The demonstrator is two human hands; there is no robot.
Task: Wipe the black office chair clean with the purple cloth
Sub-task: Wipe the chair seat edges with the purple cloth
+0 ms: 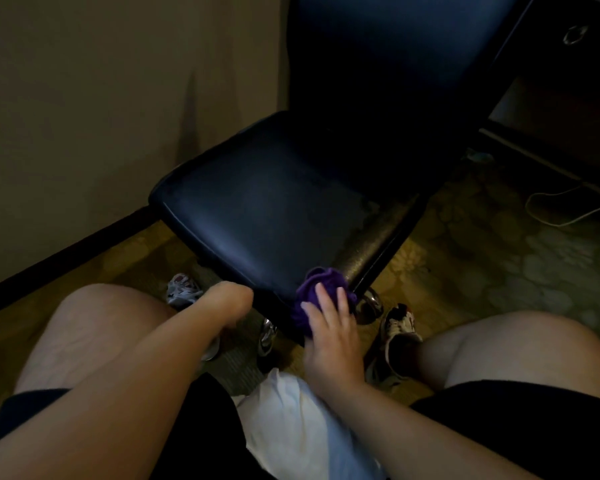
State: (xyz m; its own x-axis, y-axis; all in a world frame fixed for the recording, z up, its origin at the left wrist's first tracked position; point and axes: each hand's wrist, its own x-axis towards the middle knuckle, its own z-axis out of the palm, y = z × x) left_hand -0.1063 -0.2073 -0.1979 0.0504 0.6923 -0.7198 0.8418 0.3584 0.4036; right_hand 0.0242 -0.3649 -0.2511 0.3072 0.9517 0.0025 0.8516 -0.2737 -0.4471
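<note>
The black office chair (267,209) stands in front of me, its seat turned toward my knees and its backrest at the top of the view. The bunched purple cloth (321,282) lies against the seat's near right corner. My right hand (329,330) presses it there with straight, spread fingers. My left hand (229,301) is at the seat's front edge, wrist bent. Its fingers curl down under the edge and are hidden.
A beige wall with a dark baseboard (66,251) runs along the left. Dark furniture (561,98) stands at the right, and a white cable (565,206) lies on the patterned carpet. My shoes (399,327) sit beside the chair's chrome casters (371,303). White fabric (291,424) lies between my thighs.
</note>
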